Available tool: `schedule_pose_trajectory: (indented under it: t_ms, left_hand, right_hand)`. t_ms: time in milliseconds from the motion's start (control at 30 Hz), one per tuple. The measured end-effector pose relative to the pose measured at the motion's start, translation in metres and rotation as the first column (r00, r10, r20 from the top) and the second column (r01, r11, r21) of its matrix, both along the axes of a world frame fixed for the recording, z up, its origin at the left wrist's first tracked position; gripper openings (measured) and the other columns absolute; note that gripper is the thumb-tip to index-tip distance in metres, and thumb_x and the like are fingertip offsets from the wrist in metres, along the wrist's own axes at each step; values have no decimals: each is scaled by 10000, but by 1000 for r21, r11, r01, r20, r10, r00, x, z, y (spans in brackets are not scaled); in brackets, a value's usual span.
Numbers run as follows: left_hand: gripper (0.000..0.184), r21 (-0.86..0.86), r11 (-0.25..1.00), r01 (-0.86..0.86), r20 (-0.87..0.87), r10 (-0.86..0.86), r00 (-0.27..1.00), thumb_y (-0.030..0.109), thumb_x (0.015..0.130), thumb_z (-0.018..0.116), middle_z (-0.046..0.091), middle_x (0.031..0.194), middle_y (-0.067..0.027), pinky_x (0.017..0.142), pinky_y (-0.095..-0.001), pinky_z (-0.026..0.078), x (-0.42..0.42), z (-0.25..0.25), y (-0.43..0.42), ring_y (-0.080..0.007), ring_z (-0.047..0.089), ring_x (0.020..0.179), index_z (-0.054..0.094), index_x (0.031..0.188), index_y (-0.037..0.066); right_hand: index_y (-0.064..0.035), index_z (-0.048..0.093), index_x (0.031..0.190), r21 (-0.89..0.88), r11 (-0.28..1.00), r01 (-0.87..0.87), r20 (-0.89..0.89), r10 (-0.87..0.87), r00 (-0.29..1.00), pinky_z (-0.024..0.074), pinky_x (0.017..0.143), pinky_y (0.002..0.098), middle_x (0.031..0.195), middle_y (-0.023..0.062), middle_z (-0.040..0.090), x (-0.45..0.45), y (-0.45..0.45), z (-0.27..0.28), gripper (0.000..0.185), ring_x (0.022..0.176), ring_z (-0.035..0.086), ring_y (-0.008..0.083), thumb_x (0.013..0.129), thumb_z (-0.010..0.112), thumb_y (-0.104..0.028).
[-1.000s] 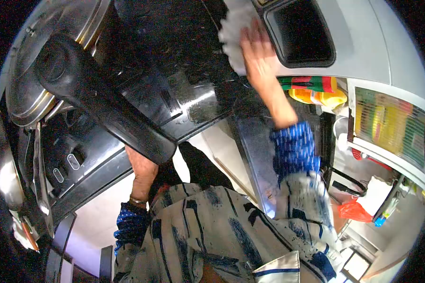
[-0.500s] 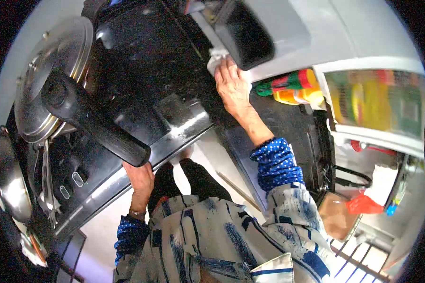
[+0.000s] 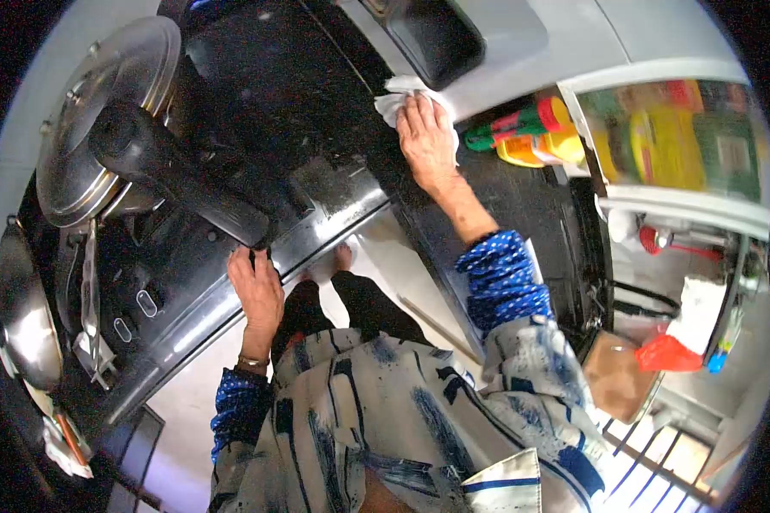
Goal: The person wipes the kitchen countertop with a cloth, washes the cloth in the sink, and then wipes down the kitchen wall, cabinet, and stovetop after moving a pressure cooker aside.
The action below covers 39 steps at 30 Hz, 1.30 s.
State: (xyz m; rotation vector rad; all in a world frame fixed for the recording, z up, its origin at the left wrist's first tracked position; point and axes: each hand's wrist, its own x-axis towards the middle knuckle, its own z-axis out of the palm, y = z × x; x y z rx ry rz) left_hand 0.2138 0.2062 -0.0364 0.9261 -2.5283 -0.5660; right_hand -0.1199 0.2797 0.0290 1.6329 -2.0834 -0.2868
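Note:
My right hand (image 3: pixel 428 145) presses a crumpled white cloth (image 3: pixel 393 104) onto the black surface, beside the edge of a grey-white panel. Its fingers lie over the cloth, which sticks out past the fingertips and along one side. My left hand (image 3: pixel 257 291) rests on the front edge of the black stove top (image 3: pixel 257 94). Its fingers are stretched out and hold nothing that I can see. Their tips are just below the end of the long black handle (image 3: pixel 201 205) of a lidded metal pot (image 3: pixel 60 171); whether they touch it I cannot tell.
A green-and-red bottle (image 3: pixel 522 124) and a yellow bottle (image 3: pixel 543 149) lie right of my right hand, by a white-framed cabinet (image 3: pixel 676 214). A metal pan (image 3: pixel 27 316) hangs or stands at far left. A red bag (image 3: pixel 666 352) is at lower right.
My view has shifted slightly. My left hand, partly hidden under the pot handle before, now shows its fingers on the stove edge. My right hand stays on the cloth, more of which shows.

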Motion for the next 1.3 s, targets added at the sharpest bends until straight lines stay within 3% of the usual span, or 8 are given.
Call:
schedule_pose_trajectory:
  t_ms: [167, 300, 400, 567, 967, 1067, 1100, 1300]
  left_hand:
    - [357, -48, 999, 12, -44, -14, 999, -10, 785, 506, 431, 1201, -184, 939, -462, 324, -4, 2, -4, -361, 398, 1108, 482, 1140, 17]
    - [348, -42, 999, 16, -18, -17, 1000, -4, 790, 505, 420, 1216, -189, 957, -471, 315, -3, -1, -4, -370, 396, 1105, 486, 1137, 16]
    - [374, -48, 998, 29, -17, -30, 999, 5, 791, 511, 412, 1228, -191, 964, -481, 306, -7, 1, -9, -373, 392, 1109, 466, 1162, 18]
    - [335, -23, 1000, 4, -13, -4, 1000, -25, 769, 509, 427, 1191, -190, 968, -504, 299, -6, 8, -4, -367, 412, 1077, 480, 1103, -7]
    - [333, 36, 999, 13, 72, -15, 997, 47, 805, 497, 411, 1244, -202, 968, -489, 277, -11, 10, 3, -386, 360, 1137, 471, 1131, -17]
    - [349, -119, 992, 52, 70, -44, 997, 6, 788, 491, 410, 1234, -200, 963, -510, 279, -14, 7, 6, -391, 385, 1099, 464, 1135, -16]
    - [350, -128, 990, 60, 75, -50, 996, 11, 792, 489, 409, 1236, -197, 968, -508, 272, -14, 5, 8, -382, 375, 1112, 462, 1140, -13]
    - [337, -209, 970, 121, 59, -111, 992, 31, 829, 469, 418, 1231, -201, 933, -480, 302, -19, 6, 18, -374, 397, 1098, 459, 1164, -12]
  right_hand:
    - [15, 487, 1168, -204, 979, -14, -133, -13, 991, 319, 960, 464, 1251, 148, 447, -6, 19, 74, 468, 1189, 395, 316, 730, 513, -146]
    - [21, 492, 1160, 28, 999, 46, -97, -43, 994, 321, 973, 430, 1261, 165, 441, -6, 9, 10, 452, 1192, 399, 311, 732, 514, -124]
    - [28, 508, 1104, -175, 980, 92, 223, -51, 973, 315, 976, 435, 1220, 180, 470, 9, -8, -20, 384, 1160, 420, 329, 734, 502, -74]
    - [-51, 443, 1229, 54, 972, 228, 666, -205, 717, 321, 968, 461, 1299, 179, 402, 68, 80, -33, 641, 1179, 388, 371, 605, 548, 53]
    - [-23, 540, 1015, -450, 893, -6, 547, 280, 789, 353, 868, 475, 1044, 205, 520, -7, -149, -77, 387, 1003, 475, 381, 629, 571, -20]
    - [-74, 567, 1092, -341, 921, 191, 453, -18, 892, 292, 904, 555, 1091, 187, 536, -4, -220, -82, 436, 1094, 455, 354, 686, 665, -198]
    - [-66, 582, 1082, -123, 970, 211, 595, -98, 798, 273, 934, 539, 1134, 190, 526, 2, -209, -67, 402, 1132, 434, 344, 706, 644, -195]
    - [2, 571, 1032, -238, 946, 220, 597, -36, 802, 329, 848, 447, 1140, 199, 514, 53, -32, -46, 307, 1038, 465, 310, 752, 523, -115]
